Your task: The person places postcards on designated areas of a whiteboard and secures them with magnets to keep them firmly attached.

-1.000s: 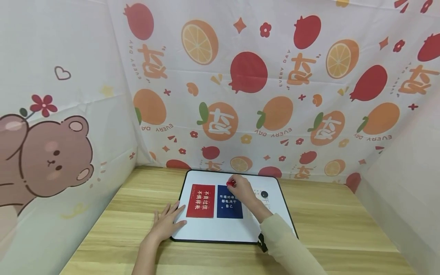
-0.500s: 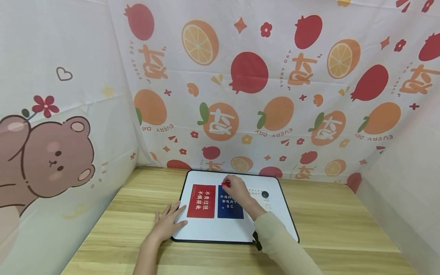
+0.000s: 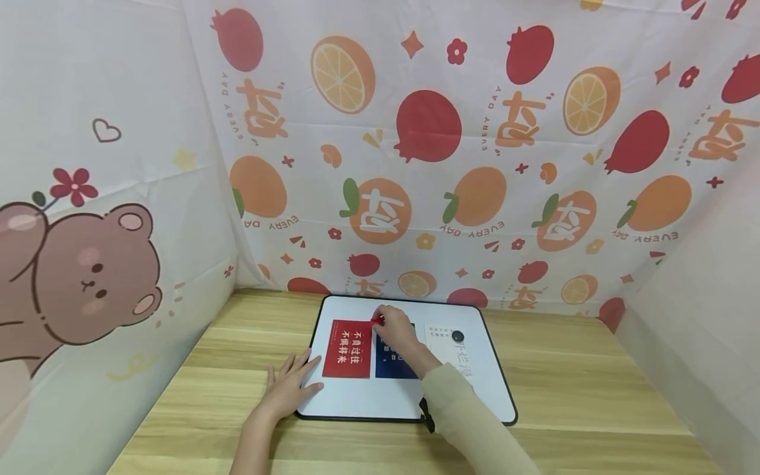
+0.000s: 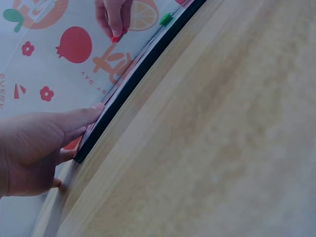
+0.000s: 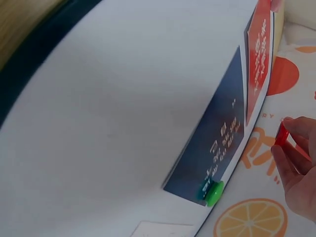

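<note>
A whiteboard [image 3: 368,401] with a black rim lies on the table, bearing a red card [image 3: 346,363] and a blue card [image 3: 394,369] side by side. My right hand [image 3: 399,331] pinches a small red magnet [image 5: 282,134] between thumb and fingers, above the far edge of the cards where red meets blue. In the right wrist view, a green magnet [image 5: 215,194] sits on the blue card's edge; in the head view the hand hides it. My left hand [image 3: 286,390] rests with spread fingers on the board's left edge, thumb on the white surface.
On the board's right part is a white card [image 3: 436,340] with a black round magnet [image 3: 458,336] on it. Wooden table [image 3: 570,382] surrounds the board. A fruit-print cloth [image 3: 487,251] hangs directly behind it, and a bear-print cloth [image 3: 196,237] stands at the left.
My right hand has moved left with the red magnet, from over the blue card to the red card's far right corner. The left hand stays in place.
</note>
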Tool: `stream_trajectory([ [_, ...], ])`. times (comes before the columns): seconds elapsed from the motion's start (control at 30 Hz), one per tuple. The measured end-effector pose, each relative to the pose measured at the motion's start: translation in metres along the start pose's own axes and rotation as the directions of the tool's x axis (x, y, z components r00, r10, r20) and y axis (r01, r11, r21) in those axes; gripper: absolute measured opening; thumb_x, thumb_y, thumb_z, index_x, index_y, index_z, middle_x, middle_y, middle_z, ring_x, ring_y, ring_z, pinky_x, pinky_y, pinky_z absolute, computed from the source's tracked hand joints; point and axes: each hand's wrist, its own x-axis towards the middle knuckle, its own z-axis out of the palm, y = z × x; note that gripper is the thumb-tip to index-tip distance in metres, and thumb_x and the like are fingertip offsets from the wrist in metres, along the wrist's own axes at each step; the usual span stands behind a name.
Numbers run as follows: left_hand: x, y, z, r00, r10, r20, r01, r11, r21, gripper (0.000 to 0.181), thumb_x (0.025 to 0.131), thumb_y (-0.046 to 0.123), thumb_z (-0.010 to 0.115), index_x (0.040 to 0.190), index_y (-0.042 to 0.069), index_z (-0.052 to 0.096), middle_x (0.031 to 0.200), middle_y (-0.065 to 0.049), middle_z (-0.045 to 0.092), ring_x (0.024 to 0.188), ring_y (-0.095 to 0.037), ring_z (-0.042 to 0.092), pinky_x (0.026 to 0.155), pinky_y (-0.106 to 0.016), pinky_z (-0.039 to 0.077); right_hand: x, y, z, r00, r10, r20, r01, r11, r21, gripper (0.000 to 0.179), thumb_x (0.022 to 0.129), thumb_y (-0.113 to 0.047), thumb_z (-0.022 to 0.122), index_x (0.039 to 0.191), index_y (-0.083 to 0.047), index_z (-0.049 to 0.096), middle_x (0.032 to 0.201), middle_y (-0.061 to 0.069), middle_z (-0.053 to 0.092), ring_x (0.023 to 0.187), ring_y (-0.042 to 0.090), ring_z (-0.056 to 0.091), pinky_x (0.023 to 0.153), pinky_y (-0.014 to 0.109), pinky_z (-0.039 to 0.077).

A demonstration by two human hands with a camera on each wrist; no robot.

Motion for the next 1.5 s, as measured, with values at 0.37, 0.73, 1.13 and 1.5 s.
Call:
stream_trajectory([
  [0.37, 0.001, -0.003, -0.002, 1.000, 0.006, 0.003, -0.006, 1.000, 0.010, 0.054, 0.086, 0.024, 0.063, 0.133, 0.002, 0.047, 0.144, -0.023, 0.028, 0.130, -0.049, 0.012, 0.095, -0.068, -0.009, 0.006, -0.007, 0.016, 0.999, 0.031, 0.023, -0.031, 0.999, -0.010, 0.014, 0.084, -0.006, 0.066, 0.098, -0.008, 0.063, 0.091, 0.001, 0.061, 0.078, 0.010, 0.054, 0.069, 0.021, 0.049],
  [0.73, -0.002, -0.005, -0.001, 1.000, 0.015, 0.001, -0.015, 1.000, 0.008, 0.053, 0.087, 0.026, 0.063, 0.132, 0.002, 0.049, 0.143, -0.023, 0.029, 0.129, -0.050, 0.013, 0.094, -0.069, -0.007, 0.005, -0.009, 0.035, 0.997, 0.053, 0.059, -0.052, 0.998, -0.021, 0.016, 0.084, -0.006, 0.066, 0.100, -0.009, 0.063, 0.092, 0.002, 0.062, 0.078, 0.010, 0.054, 0.071, 0.022, 0.049],
  [1.13, -0.002, -0.006, -0.007, 1.000, 0.012, -0.007, -0.012, 1.000, 0.006, 0.053, 0.087, 0.023, 0.063, 0.133, 0.002, 0.047, 0.143, -0.023, 0.029, 0.130, -0.049, 0.012, 0.095, -0.068, -0.008, 0.010, -0.005, 0.043, 0.994, 0.077, 0.083, -0.072, 0.996, -0.052, 0.014, 0.085, -0.010, 0.066, 0.099, -0.011, 0.063, 0.090, -0.001, 0.059, 0.077, 0.009, 0.052, 0.071, 0.022, 0.048],
  [1.5, -0.001, -0.008, -0.006, 1.000, 0.011, 0.005, -0.011, 1.000, 0.012, 0.054, 0.087, 0.024, 0.062, 0.134, 0.003, 0.046, 0.144, -0.022, 0.028, 0.131, -0.049, 0.011, 0.095, -0.068, -0.009, 0.006, -0.007, 0.042, 0.994, 0.081, 0.079, -0.077, 0.996, -0.051, 0.014, 0.086, -0.011, 0.066, 0.100, -0.011, 0.062, 0.091, -0.001, 0.058, 0.080, 0.009, 0.054, 0.072, 0.022, 0.048],
])
